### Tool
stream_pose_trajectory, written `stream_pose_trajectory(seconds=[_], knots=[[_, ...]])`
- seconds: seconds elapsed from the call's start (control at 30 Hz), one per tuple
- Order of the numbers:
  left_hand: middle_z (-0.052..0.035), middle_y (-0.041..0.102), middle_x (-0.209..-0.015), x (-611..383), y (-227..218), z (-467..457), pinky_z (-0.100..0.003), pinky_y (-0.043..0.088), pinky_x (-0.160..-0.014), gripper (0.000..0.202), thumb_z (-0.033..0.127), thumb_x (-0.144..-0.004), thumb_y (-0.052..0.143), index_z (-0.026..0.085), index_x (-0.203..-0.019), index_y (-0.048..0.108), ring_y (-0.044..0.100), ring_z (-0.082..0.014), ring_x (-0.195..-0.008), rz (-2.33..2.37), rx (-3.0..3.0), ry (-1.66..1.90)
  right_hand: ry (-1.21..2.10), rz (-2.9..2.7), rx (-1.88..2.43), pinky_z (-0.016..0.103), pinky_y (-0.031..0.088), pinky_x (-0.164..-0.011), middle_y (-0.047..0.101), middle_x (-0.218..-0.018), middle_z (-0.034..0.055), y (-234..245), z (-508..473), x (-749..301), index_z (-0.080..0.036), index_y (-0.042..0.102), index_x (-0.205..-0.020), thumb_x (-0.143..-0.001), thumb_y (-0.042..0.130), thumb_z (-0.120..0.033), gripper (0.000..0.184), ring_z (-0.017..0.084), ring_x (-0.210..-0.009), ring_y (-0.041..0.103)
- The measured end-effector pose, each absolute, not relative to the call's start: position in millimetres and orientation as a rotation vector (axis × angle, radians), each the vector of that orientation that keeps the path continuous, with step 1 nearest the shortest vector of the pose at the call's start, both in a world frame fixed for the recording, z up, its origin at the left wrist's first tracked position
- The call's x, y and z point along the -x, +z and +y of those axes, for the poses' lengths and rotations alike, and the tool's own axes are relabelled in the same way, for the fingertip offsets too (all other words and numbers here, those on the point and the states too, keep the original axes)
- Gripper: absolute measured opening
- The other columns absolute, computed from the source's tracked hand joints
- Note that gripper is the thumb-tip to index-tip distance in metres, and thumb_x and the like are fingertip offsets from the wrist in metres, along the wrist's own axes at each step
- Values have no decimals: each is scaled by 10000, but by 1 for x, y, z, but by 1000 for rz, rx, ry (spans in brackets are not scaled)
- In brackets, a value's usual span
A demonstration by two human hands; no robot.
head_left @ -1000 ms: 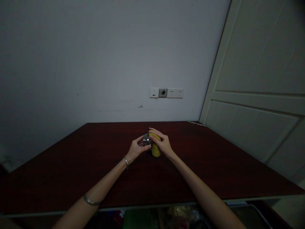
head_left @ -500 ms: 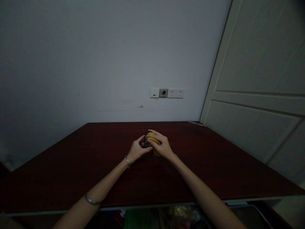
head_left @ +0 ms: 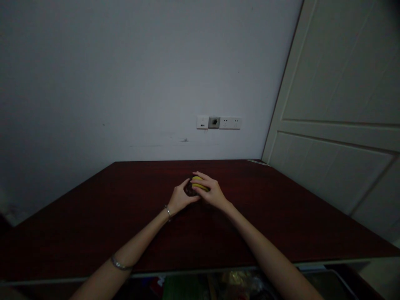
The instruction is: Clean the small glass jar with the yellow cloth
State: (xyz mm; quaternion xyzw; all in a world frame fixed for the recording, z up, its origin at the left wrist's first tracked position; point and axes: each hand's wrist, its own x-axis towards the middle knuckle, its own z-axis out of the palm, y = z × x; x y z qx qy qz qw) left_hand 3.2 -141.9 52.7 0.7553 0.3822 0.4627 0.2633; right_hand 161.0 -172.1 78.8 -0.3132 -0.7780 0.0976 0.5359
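My left hand is curved around a small dark, see-through jar near the middle of the table, its thumb on the near side. From the right, my right hand grips a round yellow lid with its fingers over the top. Lid and jar are together; whether they are joined cannot be made out. Fingers hide much of both, and the light is dim.
The dark red table reaches back to a pale wall with sockets. A white panelled door stands at the right. Below the table's front edge lie a green item and crumpled clear plastic.
The yellow lid now looks flatter, and my right fingers have shifted slightly over it. A beige round patch beneath my right hand is no longer visible. My left hand has barely moved.
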Motion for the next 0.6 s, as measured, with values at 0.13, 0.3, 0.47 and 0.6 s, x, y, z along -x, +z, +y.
stream_pose_trajectory(seconds=[0.13,0.3,0.47,0.6], knots=[[-66,656,-978,-2,52,-140,-315,489,-771,670,332,-581,706,125,-1183,497,618,-214,-859,1047,-2118,1250,148,-1979,698,402,355,-1014,540,-1242,40,79,-175,-162,-264,675,-974,-777,580,-245,219,208,-1201,443],[-104,616,-1104,-3,53,-144,-359,448,-885,729,338,-534,746,141,-1191,498,581,-252,-1000,995,-2207,1235,214,-1851,832,368,428,-937,603,-1141,67,75,-165,-163,-242,665,-1000,-790,566,-273,234,199,-1078,546],[-97,626,-1088,-4,53,-148,-350,459,-868,704,343,-546,741,144,-1180,505,591,-242,-980,987,-2233,1219,226,-1827,858,352,444,-911,622,-1100,74,75,-163,-164,-229,666,-996,-795,560,-273,232,191,-1044,564],[-50,655,-994,-4,53,-147,-296,496,-759,648,252,-565,714,160,-1168,495,624,-198,-861,985,-2196,1201,120,-2053,729,382,371,-992,539,-1233,49,78,-173,-163,-260,660,-1008,-781,578,-249,242,198,-1172,462]])
